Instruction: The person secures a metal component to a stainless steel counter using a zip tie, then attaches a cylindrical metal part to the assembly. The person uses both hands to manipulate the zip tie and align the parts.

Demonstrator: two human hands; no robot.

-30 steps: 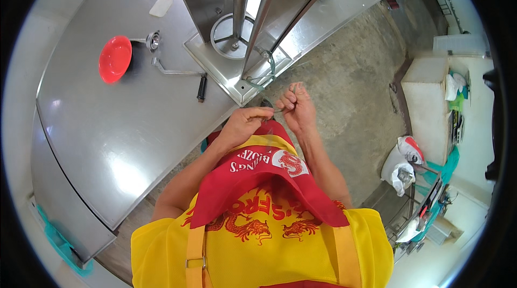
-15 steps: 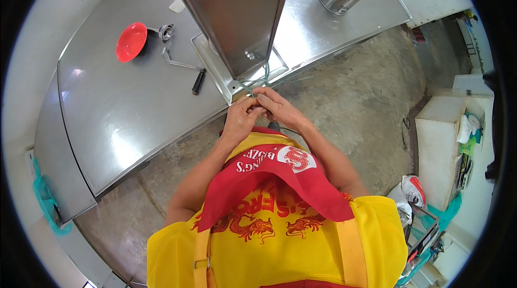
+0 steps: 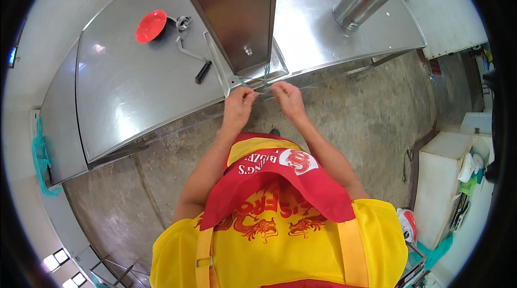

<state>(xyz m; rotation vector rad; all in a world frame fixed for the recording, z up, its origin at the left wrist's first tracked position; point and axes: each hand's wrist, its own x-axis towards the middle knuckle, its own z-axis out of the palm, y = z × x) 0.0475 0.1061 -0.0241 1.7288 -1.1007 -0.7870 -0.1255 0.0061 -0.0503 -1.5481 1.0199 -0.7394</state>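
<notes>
Pinching green cord, left hand and right hand could snap it by overpulling against the steel column beyond their fingertips.

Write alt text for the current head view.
A person's left hand and right hand hold a thin green cord beside the foot of a steel column on a metal table. Left of the column lie a red bowl and a black-handled crank; to its right stands a steel cylinder.
</notes>
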